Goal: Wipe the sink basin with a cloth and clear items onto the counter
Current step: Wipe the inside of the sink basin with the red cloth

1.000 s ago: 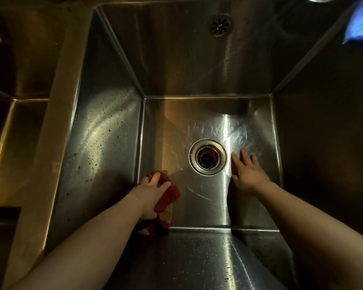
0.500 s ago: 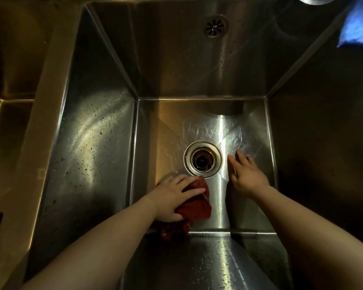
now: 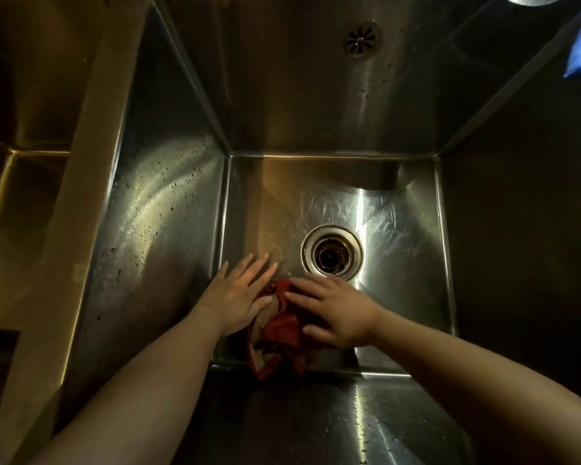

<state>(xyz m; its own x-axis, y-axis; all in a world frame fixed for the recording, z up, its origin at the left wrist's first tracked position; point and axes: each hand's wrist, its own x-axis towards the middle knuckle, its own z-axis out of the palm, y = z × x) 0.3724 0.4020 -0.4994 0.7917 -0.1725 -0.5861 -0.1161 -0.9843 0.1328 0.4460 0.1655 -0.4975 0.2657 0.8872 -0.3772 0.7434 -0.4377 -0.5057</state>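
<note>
Head camera: deep in a steel sink (image 3: pixel 155 229), a red cloth (image 3: pixel 279 333) lies bunched at the near edge of the basin floor, just short of the open drain (image 3: pixel 332 254). The right hand (image 3: pixel 336 313) rests on it, fingers (image 3: pixel 307 285) spread and nearly straight, gripping nothing. The left hand (image 3: pixel 239 297) lies flat on the steel beside it, thumb touching the fabric. With neither hand gripping the wad, a push could slide it off course, feed a loose corner into the drain, or miss the droplets (image 3: pixel 168 196) on the left wall.
</note>
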